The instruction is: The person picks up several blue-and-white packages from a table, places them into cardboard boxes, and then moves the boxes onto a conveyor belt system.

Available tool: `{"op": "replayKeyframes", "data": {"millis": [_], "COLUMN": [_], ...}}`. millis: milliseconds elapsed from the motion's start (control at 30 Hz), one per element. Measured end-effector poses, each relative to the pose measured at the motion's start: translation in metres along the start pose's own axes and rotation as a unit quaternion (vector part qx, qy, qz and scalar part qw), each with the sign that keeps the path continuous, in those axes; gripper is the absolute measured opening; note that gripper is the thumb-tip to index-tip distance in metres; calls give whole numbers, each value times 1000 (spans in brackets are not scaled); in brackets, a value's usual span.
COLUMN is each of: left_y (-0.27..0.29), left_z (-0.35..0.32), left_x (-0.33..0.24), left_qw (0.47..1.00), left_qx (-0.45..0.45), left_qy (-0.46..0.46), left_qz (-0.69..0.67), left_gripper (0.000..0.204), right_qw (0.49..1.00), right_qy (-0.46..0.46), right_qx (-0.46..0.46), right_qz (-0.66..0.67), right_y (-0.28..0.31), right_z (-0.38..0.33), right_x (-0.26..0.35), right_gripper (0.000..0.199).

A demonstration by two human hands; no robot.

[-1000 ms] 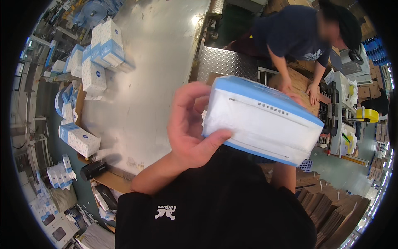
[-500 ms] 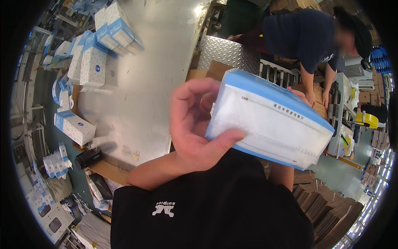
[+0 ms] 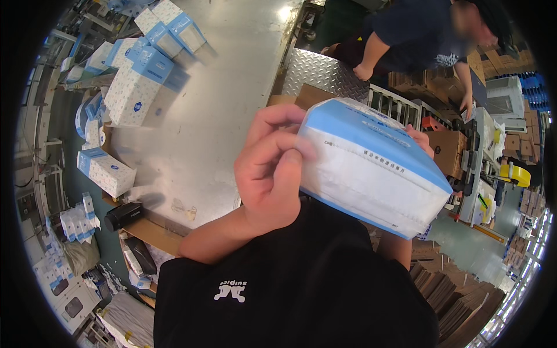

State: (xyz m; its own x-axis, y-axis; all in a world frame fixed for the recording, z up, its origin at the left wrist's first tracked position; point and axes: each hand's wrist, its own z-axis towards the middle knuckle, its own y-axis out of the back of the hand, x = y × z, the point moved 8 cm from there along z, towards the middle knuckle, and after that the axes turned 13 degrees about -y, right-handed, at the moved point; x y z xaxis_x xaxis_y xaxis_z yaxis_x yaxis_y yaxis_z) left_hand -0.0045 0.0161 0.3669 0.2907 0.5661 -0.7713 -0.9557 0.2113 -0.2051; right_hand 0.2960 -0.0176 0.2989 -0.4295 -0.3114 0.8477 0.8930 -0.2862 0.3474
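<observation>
A blue-and-white plastic-wrapped pack, which looks like a soft tissue pack, is held tilted in front of my chest. Its white side, with a printed dashed line, faces me. At its left end my left hand has thumb and forefinger pinched together against the wrap; the exact grip is partly hidden. My right hand supports the pack from the far right side. Only some of its fingers show over the top edge, and the pack covers the rest.
Similar packs stand along the left of the metal table, and another pack lies by a black device. Across from me a co-worker stands near cartons. Flattened cardboard is stacked at lower right.
My left thumb has come off the pack's white side and closed against the forefinger. The pack tipped, showing more blue top. Upright packs shifted on the table; the co-worker's arms moved apart.
</observation>
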Motion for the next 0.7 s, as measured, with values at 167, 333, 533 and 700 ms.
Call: {"op": "replayKeyframes", "data": {"millis": [167, 333, 533, 700], "left_y": [1, 5, 15, 25], "left_z": [7, 12, 11, 10], "left_x": [-5, -1, 8, 9], "left_qw": [999, 997, 972, 968], "left_qx": [23, 58, 49, 2], "left_qy": [-9, 58, 145, 170], "left_qz": [28, 11, -178, -183], "left_gripper": [11, 5, 16, 16], "right_qw": [991, 998, 997, 993], "right_qy": [-37, -16, 31, 51], "right_qx": [-49, 1, 43, 67], "right_qz": [116, 58, 51, 85], "right_y": [-20, -34, -60, -68], "right_z": [2, 9, 5, 11], "right_x": [-9, -29, -22, -40], "right_gripper": [19, 19, 22, 24]}}
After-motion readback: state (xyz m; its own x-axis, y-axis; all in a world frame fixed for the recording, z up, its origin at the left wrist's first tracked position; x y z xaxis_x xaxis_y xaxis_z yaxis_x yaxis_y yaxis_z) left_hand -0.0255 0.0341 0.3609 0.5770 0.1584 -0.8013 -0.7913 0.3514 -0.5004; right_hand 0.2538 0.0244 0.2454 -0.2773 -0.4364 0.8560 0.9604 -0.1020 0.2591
